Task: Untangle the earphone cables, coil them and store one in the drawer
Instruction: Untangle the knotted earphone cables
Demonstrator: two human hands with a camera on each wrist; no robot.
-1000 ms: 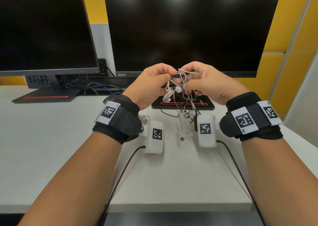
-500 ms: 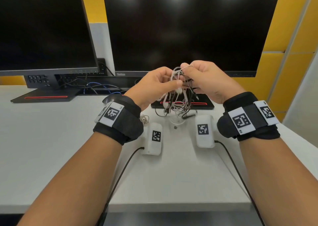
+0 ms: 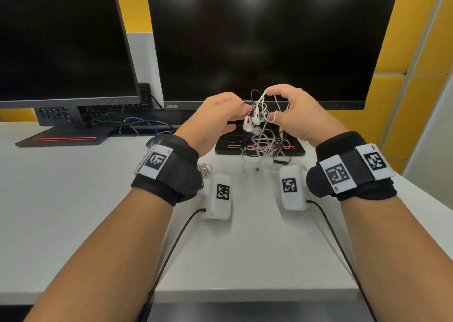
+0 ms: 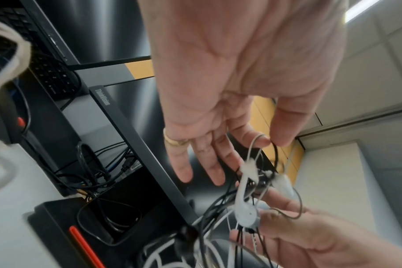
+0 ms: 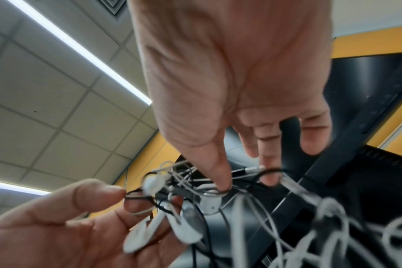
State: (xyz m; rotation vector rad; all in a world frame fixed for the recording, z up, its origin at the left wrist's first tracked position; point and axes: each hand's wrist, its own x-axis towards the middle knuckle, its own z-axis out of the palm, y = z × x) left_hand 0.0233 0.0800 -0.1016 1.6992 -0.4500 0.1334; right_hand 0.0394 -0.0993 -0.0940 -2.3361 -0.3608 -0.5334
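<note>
left hand (image 3: 215, 118) and right hand (image 3: 294, 111) each pinching tangled earphone cables (image 3: 262, 130), tangle held above surface (image 3: 73, 199), near monitor (image 3: 269, 39)

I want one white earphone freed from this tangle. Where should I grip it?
Probably pinch the white earbud's rigid stem from the left hand's side: it hangs exposed at the knot's left edge, and thin cable would slip or tighten loops.

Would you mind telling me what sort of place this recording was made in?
Most likely an office workstation: two dark monitors stand on a white desk, yellow wall panels run behind them, and the right wrist view shows a tiled ceiling with strip lights.
</note>
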